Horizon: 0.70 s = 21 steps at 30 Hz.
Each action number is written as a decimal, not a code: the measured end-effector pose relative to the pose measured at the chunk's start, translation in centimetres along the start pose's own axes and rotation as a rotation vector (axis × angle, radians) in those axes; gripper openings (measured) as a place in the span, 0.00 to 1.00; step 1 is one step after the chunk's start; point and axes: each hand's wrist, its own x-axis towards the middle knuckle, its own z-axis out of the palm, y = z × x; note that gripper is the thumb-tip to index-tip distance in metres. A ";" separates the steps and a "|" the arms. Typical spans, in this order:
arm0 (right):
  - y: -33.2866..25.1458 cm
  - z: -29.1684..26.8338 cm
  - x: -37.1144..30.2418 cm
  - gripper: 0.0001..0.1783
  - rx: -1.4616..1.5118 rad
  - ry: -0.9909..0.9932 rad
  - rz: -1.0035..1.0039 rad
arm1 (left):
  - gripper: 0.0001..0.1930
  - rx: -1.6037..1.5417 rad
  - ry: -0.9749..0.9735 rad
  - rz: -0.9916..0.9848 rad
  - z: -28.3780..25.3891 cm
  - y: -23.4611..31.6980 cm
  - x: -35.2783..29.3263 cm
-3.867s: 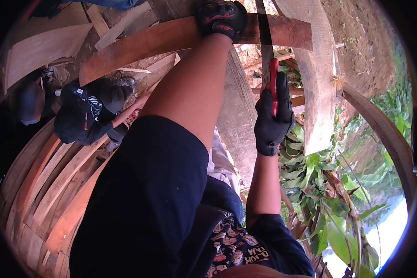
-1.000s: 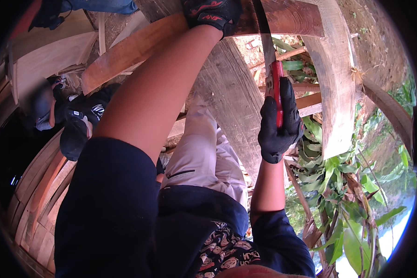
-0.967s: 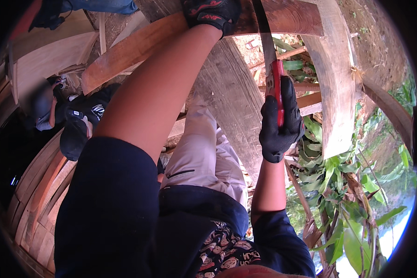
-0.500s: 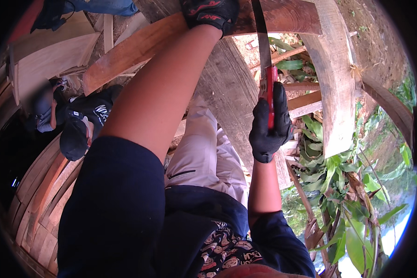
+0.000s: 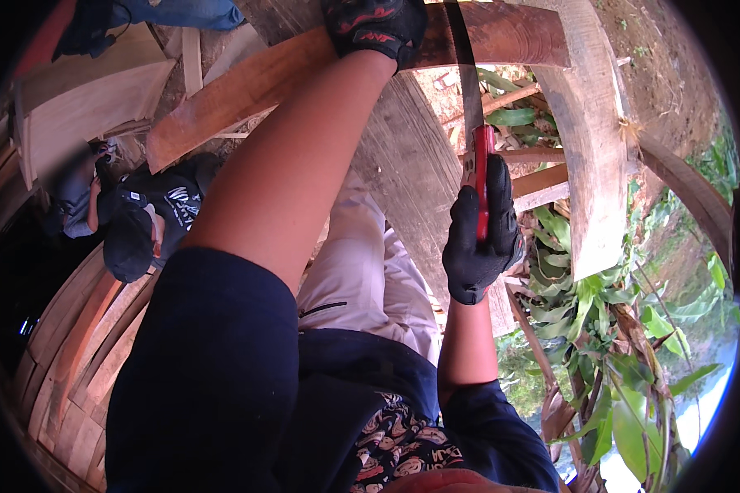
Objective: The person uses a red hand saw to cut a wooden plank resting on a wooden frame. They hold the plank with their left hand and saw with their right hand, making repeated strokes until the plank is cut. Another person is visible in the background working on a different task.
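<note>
Drawn slightly back from moments before, a red-handled saw point(image 5: 472, 103) lay across a curved reddish plank point(image 5: 514, 37), its handle clenched in the gloved right hand point(image 5: 478, 255); the gloved left hand point(image 5: 374, 29) rested atop the plank, its finger grip impossible to tell.

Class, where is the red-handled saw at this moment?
In the head view, the saw is upper right of centre, its red handle in the right hand, its blade crossing the reddish curved board.
</note>
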 end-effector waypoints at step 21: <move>-5.9 1.6 14.0 0.25 0.121 -0.098 -0.012 | 0.22 0.092 -0.052 0.224 1.6 -1.2 0.2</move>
